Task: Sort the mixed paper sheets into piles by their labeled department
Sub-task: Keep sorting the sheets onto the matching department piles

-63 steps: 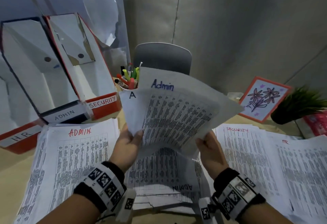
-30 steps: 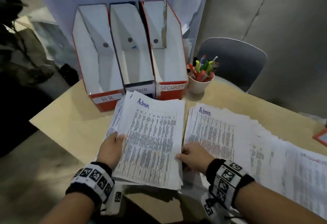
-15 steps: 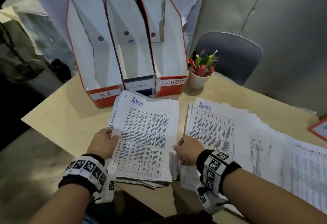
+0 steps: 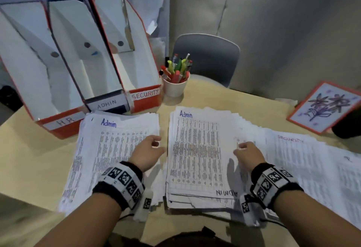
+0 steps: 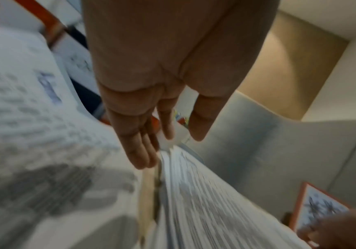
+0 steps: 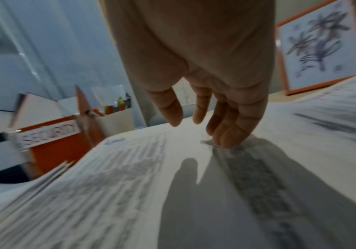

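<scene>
- Fingers of both hands lay loose and fairly straight, nothing gripped – left hand (image 4: 146, 154) over the right edge of the left Admin pile (image 4: 117, 155), right hand (image 4: 247, 154) over the right edge of the middle stack (image 4: 197, 157).
- Judged to be between sheets: one Admin sheet seemingly just laid down, next one not yet taken.
- Largest first – tan table (image 4: 35, 160), bearing three file boxes (image 4: 84, 57) at the back left, labelled HR, ADMIN and SECURITY.
- Then the spread of paper: left Admin pile just in front of the boxes, middle stack beside it with "Admin" on its top sheet, Security sheets (image 4: 304, 160) fanned out to the right.
- Smaller: framed flower picture (image 4: 324, 108) at the far right, cup of pens (image 4: 176, 82) beside the SECURITY box.
- Right fingertips (image 6: 226, 139) seen touching or nearly touching the top sheet in the wrist view; too blurred to tell which.
- Left fingers (image 5: 143, 148) hung just above the gap between the two piles.
- Next move likely called for peeling only the top sheet off the middle stack, reading its label, carrying it left.
</scene>
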`<state>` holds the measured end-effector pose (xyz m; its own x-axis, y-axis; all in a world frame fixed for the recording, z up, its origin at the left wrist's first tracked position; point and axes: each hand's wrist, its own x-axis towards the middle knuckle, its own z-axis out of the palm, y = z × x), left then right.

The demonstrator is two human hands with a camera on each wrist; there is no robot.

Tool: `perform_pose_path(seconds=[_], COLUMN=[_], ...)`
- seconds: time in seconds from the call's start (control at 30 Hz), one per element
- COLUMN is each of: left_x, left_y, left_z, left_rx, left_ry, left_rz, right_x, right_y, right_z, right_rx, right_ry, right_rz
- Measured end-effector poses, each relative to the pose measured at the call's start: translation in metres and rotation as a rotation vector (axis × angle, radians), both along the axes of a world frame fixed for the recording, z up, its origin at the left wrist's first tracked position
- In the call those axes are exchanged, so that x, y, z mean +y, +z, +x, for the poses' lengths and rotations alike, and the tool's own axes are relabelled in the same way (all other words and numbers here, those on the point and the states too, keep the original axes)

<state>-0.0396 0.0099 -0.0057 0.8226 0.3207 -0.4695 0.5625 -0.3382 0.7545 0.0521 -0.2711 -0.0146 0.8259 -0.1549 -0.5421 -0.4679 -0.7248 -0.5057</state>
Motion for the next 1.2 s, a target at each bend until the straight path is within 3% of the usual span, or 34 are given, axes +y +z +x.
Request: perform_pose_path(seconds=[0.1,0.33,0.73,0.87,1.2], left_x=[-0.026,-0.039,-0.036,-0.033,-0.024], left_y=[-0.011,-0.025,-0.032,-0.034,-0.035], left_z=[0.019,0.029,0.030,0.028,0.029], left_rx=[0.066,0.079,0.065,0.039,0.050], left_ry=[0.065,0.035,0.143,0.203,0.238], left_rz=[-0.093,0.009,-0.025,0.054,0.096], right_x=[-0.019,-0.020,-0.027,-0.031,-0.049], right_y=[-0.008,-0.028,-0.029,-0.026,-0.033], right_z=[0.001,0.007,0.000,-0.004,-0.001], right_rx=[0.053,0.121,0.023,0.001,-0.030], right_ry=[-0.065,-0.136,-0.037,-0.008,-0.180], right_rz=[0.029,0.244,0.281,0.283,0.236])
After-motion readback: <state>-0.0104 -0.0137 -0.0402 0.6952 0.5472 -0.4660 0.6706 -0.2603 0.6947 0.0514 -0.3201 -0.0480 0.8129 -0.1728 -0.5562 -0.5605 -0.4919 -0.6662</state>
